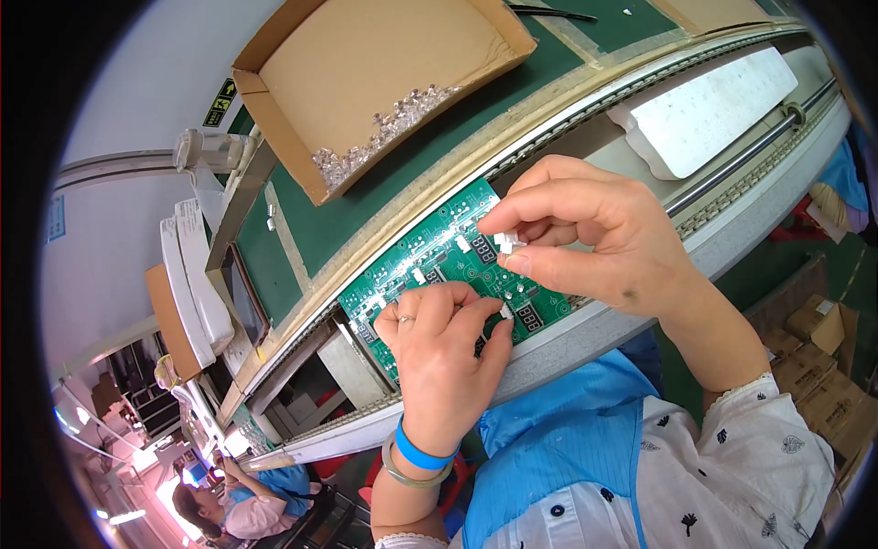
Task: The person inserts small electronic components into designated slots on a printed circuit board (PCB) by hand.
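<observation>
Green circuit board panel lies in the middle of my head view, set at a slant across the rails of a conveyor, with black segment displays and small white sockets along it. I see the right hand raised just above the board's right part, its forearm coming in from the lower right; the index finger arches over from the top, the thumb stretches out below, and the remaining fingers curl in behind. Between those two tips it pinches white connector pieces; I can't make out how many. The left hand comes up from the lower edge, back upward, knuckles bent, fingers reaching down over the board. Its thumb and index finger converge beside a white part on the panel, and from here I cannot tell whether they grip it or merely touch it. On that wrist I have a blue band and a pale bangle. Beyond the conveyor, on a green surface, a cardboard box sits tilted in my view, clear small parts heaped along its near side.
</observation>
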